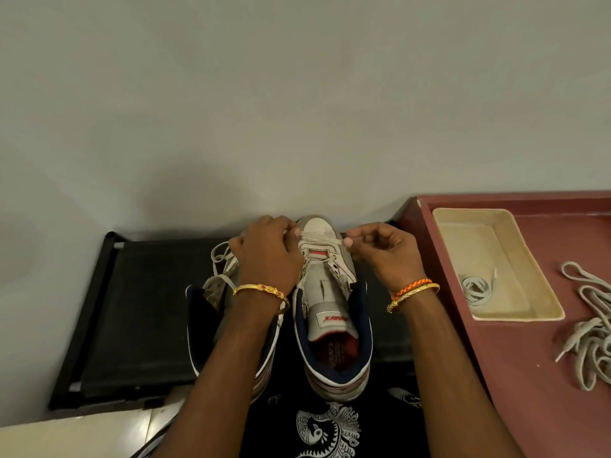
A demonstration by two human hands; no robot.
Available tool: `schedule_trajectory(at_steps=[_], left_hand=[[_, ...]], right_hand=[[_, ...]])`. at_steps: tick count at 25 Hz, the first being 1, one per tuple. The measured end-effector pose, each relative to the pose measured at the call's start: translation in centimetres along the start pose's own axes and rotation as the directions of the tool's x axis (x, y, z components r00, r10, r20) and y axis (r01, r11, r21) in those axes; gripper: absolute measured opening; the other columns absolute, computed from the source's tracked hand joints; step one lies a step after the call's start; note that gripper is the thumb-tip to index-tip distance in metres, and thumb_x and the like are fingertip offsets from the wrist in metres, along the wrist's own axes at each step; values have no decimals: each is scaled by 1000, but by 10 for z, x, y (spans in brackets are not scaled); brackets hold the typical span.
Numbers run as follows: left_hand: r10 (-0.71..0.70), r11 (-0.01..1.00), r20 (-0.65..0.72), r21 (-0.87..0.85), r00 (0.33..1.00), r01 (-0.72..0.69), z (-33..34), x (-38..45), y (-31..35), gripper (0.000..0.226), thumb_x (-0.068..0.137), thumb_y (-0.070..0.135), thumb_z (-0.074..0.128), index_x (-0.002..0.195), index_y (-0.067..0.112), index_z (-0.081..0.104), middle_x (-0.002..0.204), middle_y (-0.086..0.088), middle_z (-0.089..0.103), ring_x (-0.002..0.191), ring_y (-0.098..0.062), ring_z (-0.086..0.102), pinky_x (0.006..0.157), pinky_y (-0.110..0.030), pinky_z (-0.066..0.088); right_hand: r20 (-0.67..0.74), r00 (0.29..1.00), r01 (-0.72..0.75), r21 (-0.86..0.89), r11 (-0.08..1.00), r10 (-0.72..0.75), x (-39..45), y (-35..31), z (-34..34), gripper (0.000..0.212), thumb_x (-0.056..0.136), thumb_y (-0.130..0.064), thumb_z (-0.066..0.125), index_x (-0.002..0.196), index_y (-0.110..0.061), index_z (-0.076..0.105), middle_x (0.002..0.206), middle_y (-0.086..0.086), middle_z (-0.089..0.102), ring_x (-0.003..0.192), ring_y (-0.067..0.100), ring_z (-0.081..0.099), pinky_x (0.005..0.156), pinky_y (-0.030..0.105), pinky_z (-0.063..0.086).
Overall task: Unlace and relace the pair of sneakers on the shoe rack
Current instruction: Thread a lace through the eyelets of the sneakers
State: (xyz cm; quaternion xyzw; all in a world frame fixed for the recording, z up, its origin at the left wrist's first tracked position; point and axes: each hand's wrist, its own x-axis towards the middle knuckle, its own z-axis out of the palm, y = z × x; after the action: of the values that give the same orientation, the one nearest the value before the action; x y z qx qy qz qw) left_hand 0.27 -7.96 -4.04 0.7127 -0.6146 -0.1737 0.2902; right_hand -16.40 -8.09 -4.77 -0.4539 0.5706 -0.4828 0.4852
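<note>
Grey wall (pixel 297 94) fills the upper half of the head view. Below it, a black shoe rack (pixel 142 309) with a fabric top shelf, pushed against the wall. Right of the rack, touching it, a dark red table (pixel 529 375) with a raised rim.

On the rack, two sneakers side by side, toes to the wall. Right sneaker (pixel 334 325): white and grey, navy collar, red insole, tongue exposed, most eyelets bare, one lace (pixel 322 240) crossing the bottom eyelets near the toe. Left sneaker (pixel 211 312): mostly hidden under the left forearm, loose grey lace loops spilling at its front.

On the table, a cream rectangular tray (pixel 515 246) with a small coiled lace (pixel 476 289) in its near end. Right of the tray, apart from it, a tangled pile of grey laces (pixel 588 332) lying on the red surface.

Left hand (pixel 267 252): over the toe end between the two shoes, fingers curled, fingertips pinching the left end of the lace at the right sneaker's toe. Gold bangle (pixel 261 292) on the wrist.

Right hand (pixel 383 249): just right of the toe, thumb and forefinger pinching the lace's right end, other fingers curled in. Orange braided band (pixel 411 287) plus a gold bangle on that wrist.

Lace runs taut between the two hands across the shoe front.
</note>
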Motion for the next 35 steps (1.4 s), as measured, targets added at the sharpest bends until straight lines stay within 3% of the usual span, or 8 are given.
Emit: schedule_trajectory(at_steps=[3,7,13,17,19,23,29,35], left_hand=[[19,959,78,281,997,-40,0,-3,-1,21,93,34,49,111,31,60,121,3,47,119,-20,34,93,-39,21],[156,953,263,215,952,-215,9,-6,9,26,94,40,47,118,38,59,125,11,54,126,-15,34,99,-40,11],[49,998,289,-41,956,-39,16,-4,9,8,90,33,57,86,32,64,85,8,70,98,-15,60,96,-43,34],[-90,990,317,128,944,51,21,-4,13,8,89,31,56,82,28,60,89,8,63,96,-18,58,93,-38,31],[-148,978,353,192,924,84,25,-3,14,11,90,31,52,90,23,60,94,4,62,98,-21,57,93,-37,33],[-184,980,432,152,883,130,30,0,15,24,91,25,52,104,8,63,107,-9,63,98,-25,58,84,-31,44],[-252,968,404,104,880,229,30,1,8,16,90,20,58,89,9,69,82,-4,61,74,-17,52,57,-20,35],[-263,962,411,39,873,272,34,4,3,15,88,21,62,87,9,71,81,-2,62,76,-15,55,65,-23,38]], right_hand=[[-20,999,-47,55,997,48,1,5,-1,13,75,11,68,80,-1,67,59,-1,65,51,3,61,54,15,52],[100,995,-39,100,994,29,1,4,5,19,77,14,64,86,-2,65,71,5,70,64,10,68,64,20,57],[60,994,-85,-55,995,88,4,10,6,22,78,11,67,84,-10,63,76,9,67,69,16,67,70,27,58],[39,988,-140,-217,966,152,6,17,10,19,78,2,68,79,-17,65,79,7,67,80,22,65,76,32,56],[121,947,-243,-341,908,299,4,15,7,11,80,-6,68,81,-16,66,84,2,65,84,17,61,74,27,51],[150,861,-389,-420,820,485,4,10,9,12,80,-11,70,90,-11,65,88,0,60,82,13,55,64,21,46],[3,926,-254,-734,629,378,8,20,33,36,77,-27,74,106,-7,66,102,7,66,96,23,61,81,33,50],[131,927,-209,-600,772,353,11,15,7,17,89,-15,61,97,-5,72,98,15,70,86,25,64,79,32,52]])
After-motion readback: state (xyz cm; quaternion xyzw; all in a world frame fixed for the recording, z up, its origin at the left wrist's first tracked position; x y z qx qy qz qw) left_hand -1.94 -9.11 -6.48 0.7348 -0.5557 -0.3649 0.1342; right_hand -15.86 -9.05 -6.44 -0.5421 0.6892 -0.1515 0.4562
